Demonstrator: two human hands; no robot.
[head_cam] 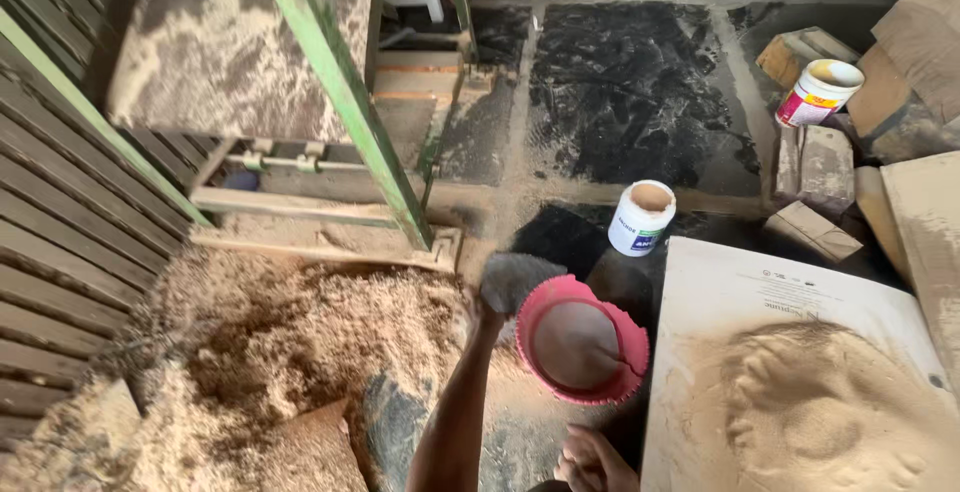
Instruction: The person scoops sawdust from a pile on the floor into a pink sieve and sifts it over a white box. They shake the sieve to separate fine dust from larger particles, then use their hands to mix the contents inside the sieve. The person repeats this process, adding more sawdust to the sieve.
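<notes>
Two hands show at the bottom of the view. My left hand [487, 310] reaches forward at the end of an outstretched arm and grips a flat grey scoop-like piece [516, 279]; the fingers are hidden behind it, so I cannot tell how tightly they close. My right hand [592, 460] rests low and nearer my body, loosely curled, holding nothing that I can see.

Between them, just right of the left hand and ahead of the right, sits a round pink sieve [580, 340] on the floor. The scoop touches or overlaps its upper left rim, and the left hand is the nearer one. Its rim is bright pink and worn at the edge, with fine tan dust inside.

Left of the hands spreads a heap of coarse sawdust [300, 342]. Right of the sieve lies a pale board [740, 292] carrying a mound of fine sifted powder [820, 412]. Beyond stand two white tubs [641, 217] and a green-framed machine [340, 92].
</notes>
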